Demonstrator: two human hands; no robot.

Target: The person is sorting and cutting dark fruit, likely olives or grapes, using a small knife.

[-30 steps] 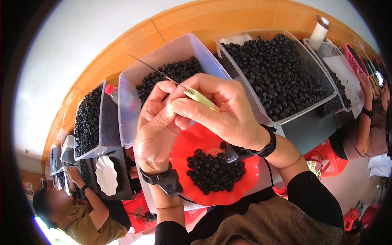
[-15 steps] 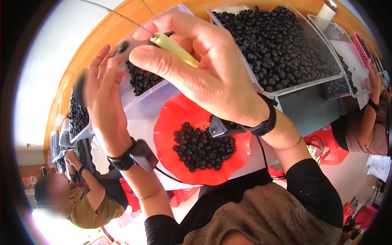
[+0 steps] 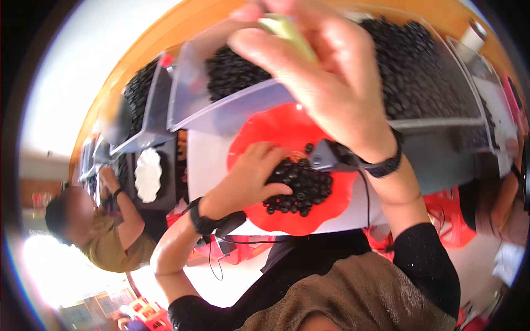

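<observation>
My right hand (image 3: 342, 94) is raised over the far side of the red wavy-rimmed bowl (image 3: 264, 120). Its fingers are closed around the pale yellow-green handle of a thin-bladed tool (image 3: 292, 37); the thin metal part is barely visible now. Inside the bowl lies a heap of small black bead-like pieces (image 3: 312, 190), round with holes in them. My left hand (image 3: 243, 177) reaches over the bowl's left side, thumb and fingers apart, at the edge of that heap. Whether its fingertips touch any pieces is hard to tell.
Clear bins of black pieces stand beyond the bowl: one in the middle (image 3: 221, 105), a large one at right (image 3: 436, 122), another at left (image 3: 157, 102). A white scalloped dish (image 3: 148, 175) lies at left. Co-workers sit left (image 3: 118, 243) and right (image 3: 491, 193). Cables hang from my wrist devices.
My left hand has come down from beside the tool into the red bowl. My right hand, still gripping the tool, has shifted right and slightly farther off. The whole view has swung a little.
</observation>
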